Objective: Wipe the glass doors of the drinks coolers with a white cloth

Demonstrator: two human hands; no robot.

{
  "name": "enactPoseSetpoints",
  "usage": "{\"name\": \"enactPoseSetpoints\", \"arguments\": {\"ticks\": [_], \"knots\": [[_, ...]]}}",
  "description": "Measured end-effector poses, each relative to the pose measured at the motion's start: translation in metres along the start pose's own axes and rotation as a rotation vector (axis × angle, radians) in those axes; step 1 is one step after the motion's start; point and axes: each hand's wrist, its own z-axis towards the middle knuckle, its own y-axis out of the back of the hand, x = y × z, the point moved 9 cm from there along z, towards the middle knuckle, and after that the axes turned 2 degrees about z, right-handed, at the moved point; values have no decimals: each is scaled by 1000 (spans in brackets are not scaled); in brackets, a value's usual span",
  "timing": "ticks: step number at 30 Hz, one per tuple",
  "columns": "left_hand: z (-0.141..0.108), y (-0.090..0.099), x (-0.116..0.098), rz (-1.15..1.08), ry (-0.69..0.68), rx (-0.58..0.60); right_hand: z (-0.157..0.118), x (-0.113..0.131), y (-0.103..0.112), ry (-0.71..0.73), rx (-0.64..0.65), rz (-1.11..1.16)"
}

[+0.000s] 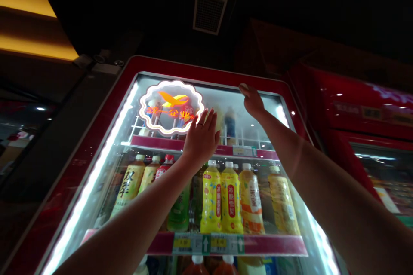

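My left hand (pixel 201 137) lies flat against the glass door (pixel 254 125) of a red-framed drinks fridge, fingers extended, with a ring on one finger. It is at the lower right edge of a glowing scalloped sign (pixel 172 107) with an orange logo. Higher and to the right, my right hand (pixel 254 101) is closed near the top of the door. A small pale bit shows at its fingertips; what it is, I cannot make out. Behind the glass, yellow bottles (pixel 231 200), a green bottle (pixel 179 208) and an orange-labelled bottle (pixel 251 200) stand upright on a shelf.
The fridge's red frame (pixel 206 73) surrounds the door. A shelf edge with price tags (pixel 219 244) runs below the bottles, with more bottle tops under it. Another red fridge (pixel 371 111) stands at the right. A square vent (pixel 210 11) is in the dark ceiling.
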Motion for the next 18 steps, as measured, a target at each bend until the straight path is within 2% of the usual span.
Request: {"name": "enactPoseSetpoints", "arguments": {"ticks": [5, 8, 10, 14, 18], "knots": [[0, 0, 0, 26, 3, 11, -31, 7, 19, 26, 65, 82], [0, 0, -1, 35, 1, 2, -45, -4, 41, -15, 38, 79], [0, 0, -1, 35, 2, -21, -44, -14, 48, -63, 18, 43], [0, 0, 0, 45, -6, -45, -31, -15, 39, -85, 32, 18], [-1, 0, 3, 55, -2, -43, -37, 10, 22, 0, 109, 75]]}}
